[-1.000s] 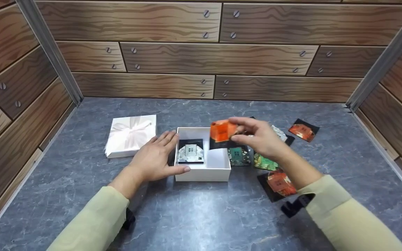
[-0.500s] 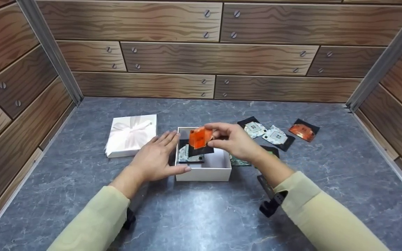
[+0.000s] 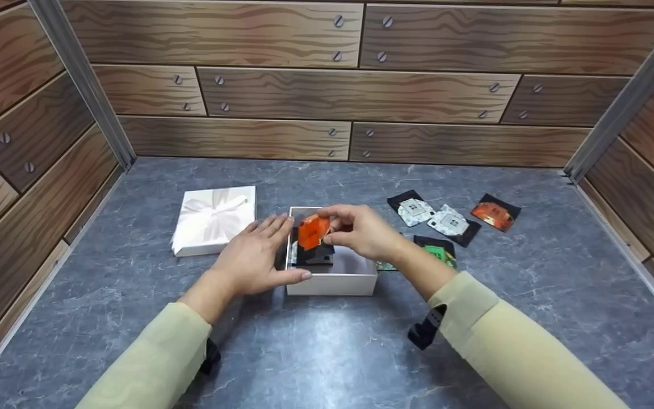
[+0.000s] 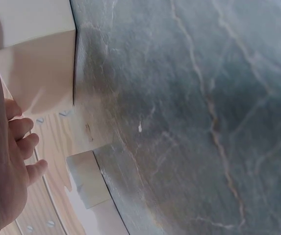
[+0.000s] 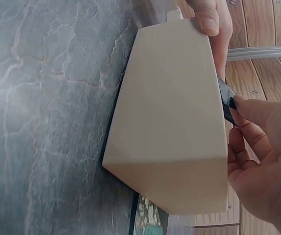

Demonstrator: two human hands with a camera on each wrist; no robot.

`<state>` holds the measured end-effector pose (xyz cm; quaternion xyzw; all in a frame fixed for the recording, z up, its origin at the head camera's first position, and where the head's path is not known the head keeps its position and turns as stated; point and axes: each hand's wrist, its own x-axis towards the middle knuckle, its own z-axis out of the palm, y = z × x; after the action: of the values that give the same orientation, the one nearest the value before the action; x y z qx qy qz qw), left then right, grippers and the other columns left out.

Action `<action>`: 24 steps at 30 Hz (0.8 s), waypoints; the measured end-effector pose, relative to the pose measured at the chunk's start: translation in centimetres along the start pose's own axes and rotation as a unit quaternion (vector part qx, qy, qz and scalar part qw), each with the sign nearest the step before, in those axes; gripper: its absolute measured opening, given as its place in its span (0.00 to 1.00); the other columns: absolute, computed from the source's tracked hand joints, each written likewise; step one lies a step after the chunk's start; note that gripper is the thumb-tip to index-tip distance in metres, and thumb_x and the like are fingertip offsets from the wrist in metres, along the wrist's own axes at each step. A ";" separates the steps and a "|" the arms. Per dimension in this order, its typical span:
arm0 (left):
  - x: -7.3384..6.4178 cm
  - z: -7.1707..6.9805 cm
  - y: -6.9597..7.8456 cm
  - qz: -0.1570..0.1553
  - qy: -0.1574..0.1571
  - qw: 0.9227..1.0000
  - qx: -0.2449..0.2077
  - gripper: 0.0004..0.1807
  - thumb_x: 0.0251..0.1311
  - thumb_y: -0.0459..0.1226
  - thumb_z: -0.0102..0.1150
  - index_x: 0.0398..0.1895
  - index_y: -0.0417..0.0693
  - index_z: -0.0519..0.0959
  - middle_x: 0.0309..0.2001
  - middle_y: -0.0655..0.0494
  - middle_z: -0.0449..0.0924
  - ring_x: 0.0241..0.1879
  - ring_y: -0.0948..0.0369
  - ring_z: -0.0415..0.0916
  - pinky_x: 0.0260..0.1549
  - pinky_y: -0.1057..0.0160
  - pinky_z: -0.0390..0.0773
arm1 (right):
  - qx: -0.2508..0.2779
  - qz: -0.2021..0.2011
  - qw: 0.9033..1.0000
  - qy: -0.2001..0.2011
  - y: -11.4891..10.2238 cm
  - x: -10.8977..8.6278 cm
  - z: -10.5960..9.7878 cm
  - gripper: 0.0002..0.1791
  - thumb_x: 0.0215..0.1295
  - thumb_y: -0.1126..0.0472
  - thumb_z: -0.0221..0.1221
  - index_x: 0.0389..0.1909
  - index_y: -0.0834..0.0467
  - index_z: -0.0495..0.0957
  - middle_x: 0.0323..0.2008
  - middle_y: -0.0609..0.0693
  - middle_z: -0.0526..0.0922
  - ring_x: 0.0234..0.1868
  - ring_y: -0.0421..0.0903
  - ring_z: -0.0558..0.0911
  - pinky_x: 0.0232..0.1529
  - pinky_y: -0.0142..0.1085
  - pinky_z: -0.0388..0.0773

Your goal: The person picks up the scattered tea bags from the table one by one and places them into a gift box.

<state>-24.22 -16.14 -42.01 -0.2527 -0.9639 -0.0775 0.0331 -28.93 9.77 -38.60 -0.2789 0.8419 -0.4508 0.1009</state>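
Observation:
My right hand (image 3: pixel 364 230) pinches an orange and black sachet (image 3: pixel 312 232) between thumb and fingers. The sachet leans at a tilt inside the left half of a white box (image 3: pixel 331 285), over the dark sachet lying there. In the right wrist view, a dark edge of the held sachet (image 5: pixel 225 100) shows above the box wall. My left hand (image 3: pixel 253 258) rests along the box's left side, its thumb across the front rim. From the left wrist, the fingers (image 4: pixel 25 142) appear against the outside of the box (image 4: pixel 37 68). The box's right half shows its bare white floor.
The white lid (image 3: pixel 213 221) with a ribbon bow sits left of the box. White sachets (image 3: pixel 412 209), an orange sachet (image 3: pixel 494 212) and a green sachet (image 3: pixel 439 251) lie at the right. Wood-patterned walls (image 3: pixel 281 96) enclose the table's back and sides.
My right hand has moved left and down with the orange sachet, from above the box's right half into its left half. The left hand stays in place.

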 end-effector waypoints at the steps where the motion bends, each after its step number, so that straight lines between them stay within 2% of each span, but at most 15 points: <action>1: 0.0 0.0 0.0 0.000 0.002 1.000 0.000 0.66 0.60 0.82 0.41 0.85 0.41 0.54 0.82 0.41 0.56 0.81 0.44 0.55 0.77 0.41 0.58 | -0.001 0.001 1.000 -0.001 -0.1 0.1 0.1 0.30 0.67 0.67 0.71 0.69 0.64 0.78 0.40 0.50 0.88 0.43 0.45 0.84 0.49 0.38 0.81; 12: 0.0 0.1 -0.1 -0.005 -0.001 1.000 0.004 0.66 0.60 0.83 0.40 0.85 0.42 0.54 0.82 0.43 0.56 0.81 0.44 0.55 0.77 0.40 0.59 | -0.001 0.002 1.000 -0.009 0.3 1.1 0.9 0.29 0.67 0.70 0.69 0.69 0.67 0.77 0.40 0.52 0.89 0.40 0.44 0.84 0.43 0.34 0.80; 19: -0.1 0.1 -0.1 -0.006 -0.002 1.000 0.009 0.66 0.60 0.83 0.40 0.85 0.42 0.54 0.82 0.43 0.56 0.81 0.44 0.55 0.77 0.41 0.58 | 0.010 0.001 1.000 -0.015 0.5 1.5 1.6 0.28 0.67 0.72 0.67 0.68 0.68 0.77 0.40 0.54 0.88 0.40 0.43 0.83 0.43 0.32 0.80; 24: 0.0 0.1 0.0 -0.003 0.001 1.000 0.008 0.66 0.60 0.83 0.40 0.85 0.42 0.54 0.82 0.43 0.56 0.81 0.44 0.55 0.77 0.41 0.59 | -0.014 0.001 1.000 -0.010 0.6 1.7 2.0 0.27 0.66 0.73 0.65 0.67 0.70 0.77 0.42 0.56 0.88 0.40 0.43 0.83 0.41 0.31 0.79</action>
<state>-24.28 -16.12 -42.15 -0.2496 -0.9651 -0.0698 0.0364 -29.73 7.65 -40.07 -0.2837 0.8474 -0.4362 0.1059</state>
